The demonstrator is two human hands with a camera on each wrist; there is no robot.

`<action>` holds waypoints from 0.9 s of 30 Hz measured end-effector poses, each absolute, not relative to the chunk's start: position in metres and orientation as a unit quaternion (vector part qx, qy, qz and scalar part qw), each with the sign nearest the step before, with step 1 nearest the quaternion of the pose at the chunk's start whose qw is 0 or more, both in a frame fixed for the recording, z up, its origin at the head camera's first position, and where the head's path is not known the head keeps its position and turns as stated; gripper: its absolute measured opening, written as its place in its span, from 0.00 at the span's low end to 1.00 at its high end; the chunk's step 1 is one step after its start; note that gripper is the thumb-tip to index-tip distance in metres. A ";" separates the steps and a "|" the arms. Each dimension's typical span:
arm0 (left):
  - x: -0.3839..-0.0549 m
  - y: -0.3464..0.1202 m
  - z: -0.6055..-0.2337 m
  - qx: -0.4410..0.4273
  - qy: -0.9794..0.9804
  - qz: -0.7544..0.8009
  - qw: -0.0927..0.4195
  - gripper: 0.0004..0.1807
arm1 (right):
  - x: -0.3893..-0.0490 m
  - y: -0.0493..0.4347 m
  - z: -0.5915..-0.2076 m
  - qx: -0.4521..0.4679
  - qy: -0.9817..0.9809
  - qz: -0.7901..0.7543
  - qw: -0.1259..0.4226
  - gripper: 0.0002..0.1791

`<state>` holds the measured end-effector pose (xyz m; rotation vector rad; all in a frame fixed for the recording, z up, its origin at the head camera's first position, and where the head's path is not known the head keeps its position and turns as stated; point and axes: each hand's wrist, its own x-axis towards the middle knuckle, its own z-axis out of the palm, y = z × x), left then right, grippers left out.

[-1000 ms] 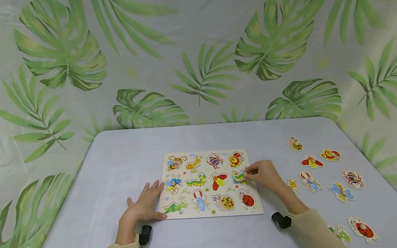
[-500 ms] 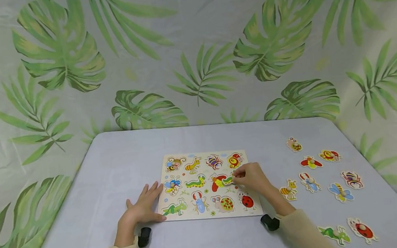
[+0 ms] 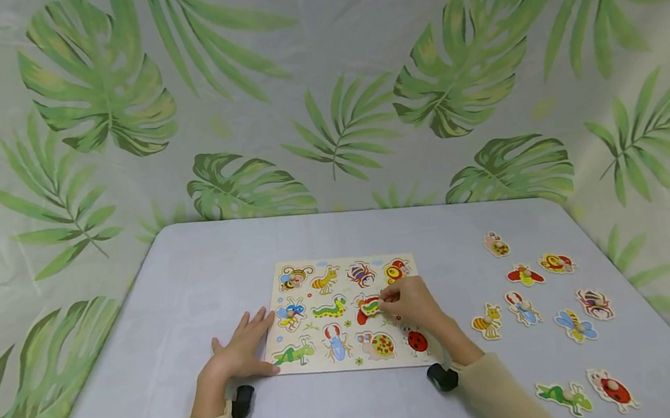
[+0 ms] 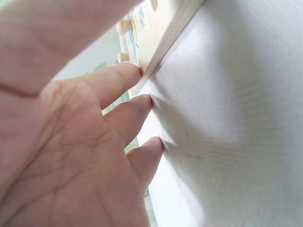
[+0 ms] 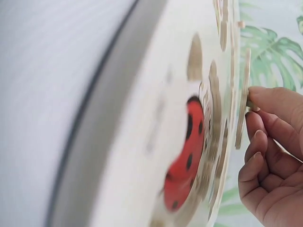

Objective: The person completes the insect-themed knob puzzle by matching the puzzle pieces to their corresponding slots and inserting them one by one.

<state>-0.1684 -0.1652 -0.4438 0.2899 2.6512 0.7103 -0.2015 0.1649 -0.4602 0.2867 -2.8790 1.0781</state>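
My right hand (image 3: pixel 414 306) pinches the knob of a green caterpillar puzzle piece (image 3: pixel 371 307), which overlaps the board's red-winged bug picture in the head view. The right wrist view shows this piece edge-on, apart from the board's surface, between thumb and index finger. A wooden peg puzzle board (image 3: pixel 350 367) with printed insects lies flat on the table. Spread along its left edge is my left hand (image 3: pixel 239 349), thumb at the near corner; fingertips (image 4: pixel 135 71) touch the board's side and the cloth. Bee (image 3: pixel 293 278) and blue mosquito (image 3: pixel 290 313) pieces with knobs sit in the board.
Loose knobbed pieces lie on the table's right side, among them a snail (image 3: pixel 497 245), a striped ant (image 3: pixel 488 322), a stag beetle (image 3: pixel 523 307), a spider (image 3: pixel 595 304), a grasshopper (image 3: pixel 565 398) and a ladybird (image 3: pixel 613 389). A leaf-patterned curtain (image 3: pixel 340 134) hangs behind the table.
My right hand has moved left over the board with the caterpillar piece, from the right column to the red-winged bug picture. My left hand stays at the board's left edge.
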 end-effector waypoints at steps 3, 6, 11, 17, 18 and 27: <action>-0.168 -0.166 -0.445 0.104 0.943 0.253 0.189 0.54 | -0.202 0.159 -0.462 0.095 -0.932 0.350 0.026 0.03; -0.168 -0.166 -0.446 0.105 0.943 0.255 0.189 0.54 | -0.203 0.154 -0.463 0.094 -0.930 0.354 0.023 0.03; -0.167 -0.166 -0.447 0.105 0.943 0.256 0.187 0.54 | -0.203 0.145 -0.463 0.107 -0.932 0.345 0.026 0.03; -0.166 -0.166 -0.445 0.103 0.942 0.257 0.188 0.54 | -0.206 0.134 -0.462 0.104 -0.929 0.354 0.012 0.02; -0.167 -0.166 -0.445 0.104 0.943 0.256 0.188 0.54 | -0.206 0.132 -0.462 0.104 -0.928 0.357 0.011 0.02; -0.168 -0.167 -0.448 0.103 0.944 0.251 0.186 0.54 | -0.211 0.117 -0.462 0.119 -0.933 0.341 0.005 0.02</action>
